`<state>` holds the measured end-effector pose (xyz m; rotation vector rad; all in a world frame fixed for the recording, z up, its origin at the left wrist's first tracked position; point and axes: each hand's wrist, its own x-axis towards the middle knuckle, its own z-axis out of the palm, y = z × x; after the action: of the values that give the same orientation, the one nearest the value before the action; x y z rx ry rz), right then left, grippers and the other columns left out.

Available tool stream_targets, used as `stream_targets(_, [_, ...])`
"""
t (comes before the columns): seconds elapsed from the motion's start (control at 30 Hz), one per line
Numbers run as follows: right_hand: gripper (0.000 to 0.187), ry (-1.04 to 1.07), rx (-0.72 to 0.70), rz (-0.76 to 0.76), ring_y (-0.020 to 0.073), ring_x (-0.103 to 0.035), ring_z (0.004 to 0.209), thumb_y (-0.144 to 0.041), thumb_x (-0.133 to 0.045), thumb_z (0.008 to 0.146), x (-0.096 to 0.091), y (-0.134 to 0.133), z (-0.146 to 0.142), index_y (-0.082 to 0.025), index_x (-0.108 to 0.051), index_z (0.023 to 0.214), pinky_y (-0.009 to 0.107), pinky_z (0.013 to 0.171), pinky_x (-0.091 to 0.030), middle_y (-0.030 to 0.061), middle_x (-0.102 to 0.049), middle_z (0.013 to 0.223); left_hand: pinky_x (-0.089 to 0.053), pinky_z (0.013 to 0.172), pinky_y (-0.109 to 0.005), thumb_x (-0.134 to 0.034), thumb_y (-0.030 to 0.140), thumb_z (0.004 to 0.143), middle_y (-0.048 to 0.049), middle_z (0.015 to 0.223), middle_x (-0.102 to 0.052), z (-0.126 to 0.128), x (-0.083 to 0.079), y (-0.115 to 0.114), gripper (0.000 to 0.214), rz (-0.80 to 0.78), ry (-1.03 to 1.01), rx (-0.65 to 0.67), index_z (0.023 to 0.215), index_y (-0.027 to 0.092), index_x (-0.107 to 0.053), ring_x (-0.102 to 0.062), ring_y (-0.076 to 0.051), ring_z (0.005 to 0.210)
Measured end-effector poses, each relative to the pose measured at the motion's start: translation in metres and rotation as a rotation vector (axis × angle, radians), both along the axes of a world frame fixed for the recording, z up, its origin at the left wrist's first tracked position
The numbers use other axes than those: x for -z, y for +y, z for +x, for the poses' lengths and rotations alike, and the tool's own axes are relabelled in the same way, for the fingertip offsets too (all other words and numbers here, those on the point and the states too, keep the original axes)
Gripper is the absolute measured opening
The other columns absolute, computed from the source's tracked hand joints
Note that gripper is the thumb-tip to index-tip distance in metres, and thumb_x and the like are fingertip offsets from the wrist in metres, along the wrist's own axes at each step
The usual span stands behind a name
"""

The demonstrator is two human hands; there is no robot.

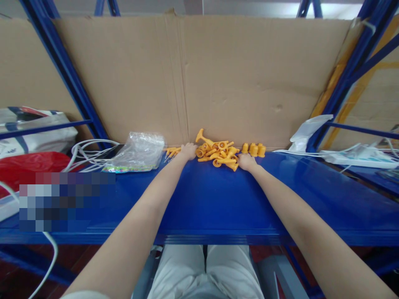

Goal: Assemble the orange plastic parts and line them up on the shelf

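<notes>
A heap of orange plastic pieces point(218, 153) lies at the back of the blue table; several look like small horns with a flared cup end. At the heap's left edge rests my left hand point(188, 151), its fingers stretched towards the back. My right hand point(247, 161) is against the heap's right side, with its fingers partly hidden and seemingly extended. Just behind the right hand, several orange cup-shaped pieces point(254, 149) stand upright. Left of my left hand are thin orange pieces point(171, 153) with small chains.
A clear plastic bag point(140, 151) lies left of the chained pieces, beside coiled white cables point(89, 151). A cardboard sheet point(233, 83) walls off the back between blue metal posts. White plastic wrapping point(307, 133) and a power strip point(358, 159) are at right.
</notes>
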<state>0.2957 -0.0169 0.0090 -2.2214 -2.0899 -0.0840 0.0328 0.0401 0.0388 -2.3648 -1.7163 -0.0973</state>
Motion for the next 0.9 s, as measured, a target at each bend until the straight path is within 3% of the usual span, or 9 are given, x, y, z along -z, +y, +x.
stream_targets(0.17, [0.05,0.008,-0.004,-0.003,0.033,-0.054,0.136,-0.021,-0.031,0.101,-0.001,0.0,-0.001,-0.01,-0.064,0.138,0.045,0.11,-0.044,0.0213,-0.063,0.141,-0.042,0.108,-0.053,-0.048,0.015,0.093,-0.018,0.138,-0.064,0.002,-0.003,0.0,0.04,0.06,-0.034,0.017,0.128,0.018,-0.066,-0.056,-0.032,0.133])
stream_targets(0.27, [0.051,0.016,-0.006,-0.001,0.0337,-0.054,0.136,-0.021,-0.03,0.101,-0.001,0.0,-0.001,-0.01,-0.063,0.139,0.046,0.11,-0.043,0.0216,-0.062,0.142,-0.04,0.109,-0.054,-0.053,0.02,0.093,-0.018,0.136,-0.066,-0.001,-0.01,0.002,0.036,0.102,-0.101,0.043,0.127,0.018,-0.065,-0.057,-0.033,0.131])
stream_targets(0.53, [0.05,0.027,-0.012,0.013,0.0348,-0.053,0.137,-0.023,-0.031,0.102,0.001,0.0,0.0,-0.013,-0.065,0.136,0.046,0.111,-0.043,0.0201,-0.061,0.144,-0.05,0.096,-0.041,-0.064,0.033,0.089,-0.0106,0.118,-0.074,0.001,-0.032,0.004,0.031,0.293,-0.422,0.087,0.118,0.021,-0.067,-0.067,-0.029,0.112])
stream_targets(0.63, [0.05,0.021,-0.019,0.015,0.0345,-0.054,0.137,-0.021,-0.03,0.101,0.002,0.0,0.001,-0.013,-0.065,0.136,0.047,0.111,-0.044,0.0202,-0.062,0.142,-0.051,0.092,-0.037,-0.063,0.031,0.09,-0.0117,0.115,-0.074,0.001,-0.035,0.0,0.03,0.394,-0.532,0.116,0.118,0.019,-0.064,-0.068,-0.027,0.106])
stream_targets(0.9, [0.049,0.024,-0.021,0.021,0.035,-0.054,0.137,-0.021,-0.03,0.102,0.004,0.002,0.002,-0.012,-0.066,0.134,0.047,0.111,-0.043,0.0206,-0.062,0.142,-0.05,0.099,-0.042,-0.057,0.03,0.095,-0.0144,0.123,-0.068,-0.005,-0.039,-0.022,0.03,0.642,-0.728,0.248,0.122,0.018,-0.058,-0.066,-0.026,0.112])
